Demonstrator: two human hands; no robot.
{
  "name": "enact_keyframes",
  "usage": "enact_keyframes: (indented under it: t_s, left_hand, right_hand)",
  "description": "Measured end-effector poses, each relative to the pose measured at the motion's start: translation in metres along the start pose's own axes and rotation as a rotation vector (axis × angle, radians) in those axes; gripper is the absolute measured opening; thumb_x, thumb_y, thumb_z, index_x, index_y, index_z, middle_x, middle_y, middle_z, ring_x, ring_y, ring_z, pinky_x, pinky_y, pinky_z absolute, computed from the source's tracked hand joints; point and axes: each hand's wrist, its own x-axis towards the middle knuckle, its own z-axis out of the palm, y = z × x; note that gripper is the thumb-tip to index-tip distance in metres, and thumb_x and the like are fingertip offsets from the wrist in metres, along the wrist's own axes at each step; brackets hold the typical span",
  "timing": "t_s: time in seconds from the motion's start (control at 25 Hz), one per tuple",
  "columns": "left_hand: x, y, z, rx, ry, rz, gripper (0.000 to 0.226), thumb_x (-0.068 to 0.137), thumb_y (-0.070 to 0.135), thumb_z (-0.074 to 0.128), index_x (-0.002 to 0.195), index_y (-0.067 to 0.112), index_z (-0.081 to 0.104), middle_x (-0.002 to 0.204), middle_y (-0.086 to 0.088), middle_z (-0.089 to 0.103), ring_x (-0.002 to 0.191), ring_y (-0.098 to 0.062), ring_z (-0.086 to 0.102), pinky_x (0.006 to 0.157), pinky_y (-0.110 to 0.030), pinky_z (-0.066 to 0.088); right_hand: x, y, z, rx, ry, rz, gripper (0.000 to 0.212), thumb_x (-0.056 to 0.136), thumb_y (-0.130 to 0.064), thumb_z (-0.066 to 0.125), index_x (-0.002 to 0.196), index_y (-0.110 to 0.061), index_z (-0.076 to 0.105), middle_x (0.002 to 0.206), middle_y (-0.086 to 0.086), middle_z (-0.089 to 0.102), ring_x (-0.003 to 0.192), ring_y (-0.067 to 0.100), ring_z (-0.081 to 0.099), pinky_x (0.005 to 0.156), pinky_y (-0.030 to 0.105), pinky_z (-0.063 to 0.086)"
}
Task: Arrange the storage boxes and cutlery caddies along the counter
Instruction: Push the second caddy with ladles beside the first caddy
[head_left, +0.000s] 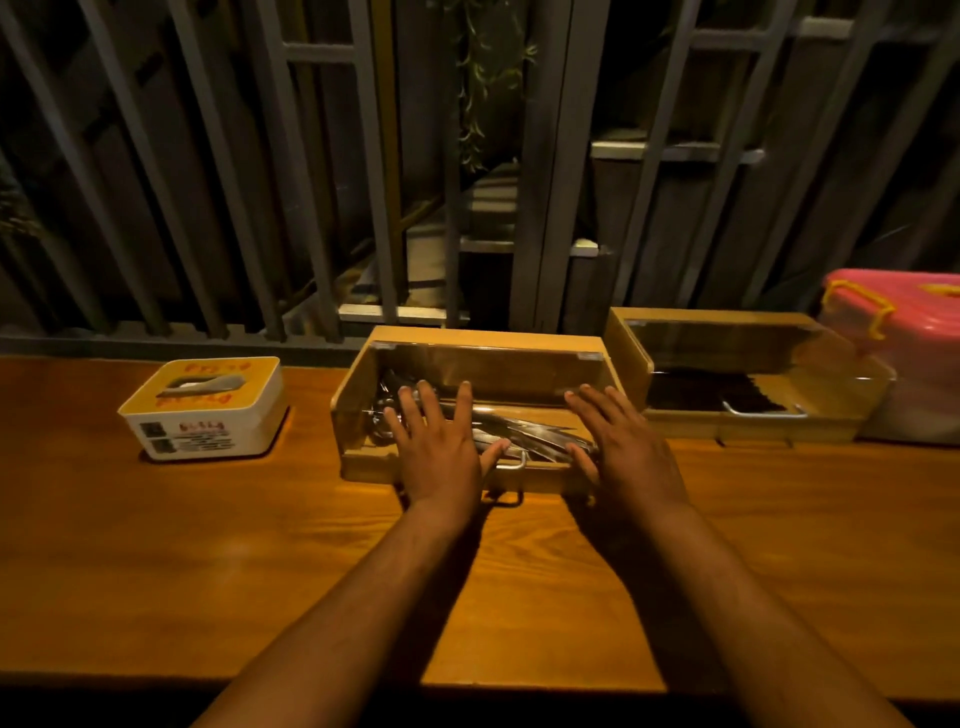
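The wooden cutlery caddy sat at the back of the counter, close against the grey railing, with metal cutlery lying jumbled inside under a clear sloping lid. Both hands were spread flat on that lid. The left hand lay over the cutlery end, fingers wide, thumb reaching toward the metal handle at the front edge. The right hand pressed the other end, fingers splayed too; neither hand was closed around anything.

Just past the right hand stood a 2nd wooden caddy, touching or nearly touching the 1st, its clear lid down over something dark that I couldn't make out. Beyond it, against its far end, was a clear storage box with a pink lid and yellow clasps; what it held was not visible.

Out past the left hand, well apart from the caddy, a white tissue box with a yellow top had a tissue poking from its slot.
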Motion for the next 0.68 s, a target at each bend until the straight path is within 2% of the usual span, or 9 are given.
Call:
enact_keyframes:
  t_s: [0.24, 0.44, 0.68]
  left_hand:
    - [0.034, 0.032, 0.017, 0.032, 0.003, -0.027, 0.090, 0.087, 0.079, 0.031, 0.158, 0.030, 0.005, 0.164, -0.024, 0.007, 0.150, -0.046, 0.002, 0.120, -0.062, 0.008]
    - [0.057, 0.042, 0.031, 0.035, 0.019, -0.029, 0.090, 0.087, 0.079, 0.032, 0.157, 0.030, 0.007, 0.163, -0.025, 0.009, 0.150, -0.047, 0.003, 0.120, -0.062, 0.007]
    - [0.075, 0.053, 0.039, 0.042, 0.024, -0.028, 0.090, 0.086, 0.080, 0.030, 0.157, 0.030, 0.007, 0.163, -0.024, 0.011, 0.150, -0.047, 0.005, 0.119, -0.062, 0.008]
  right_hand:
    - [0.039, 0.033, 0.008, -0.063, -0.021, -0.028, 0.063, 0.097, -0.044, 0.049, 0.153, -0.033, 0.023, 0.163, -0.001, 0.024, 0.151, 0.024, 0.016, 0.120, 0.044, 0.016]
    - [0.058, 0.045, 0.017, -0.152, -0.003, -0.006, 0.063, 0.098, -0.049, 0.044, 0.154, -0.035, 0.020, 0.164, -0.002, 0.021, 0.152, 0.025, 0.015, 0.119, 0.058, 0.007]
    - [0.077, 0.055, 0.020, -0.164, -0.021, 0.018, 0.064, 0.098, -0.049, 0.043, 0.154, -0.036, 0.016, 0.165, -0.003, 0.017, 0.152, 0.024, 0.012, 0.118, 0.062, 0.003]
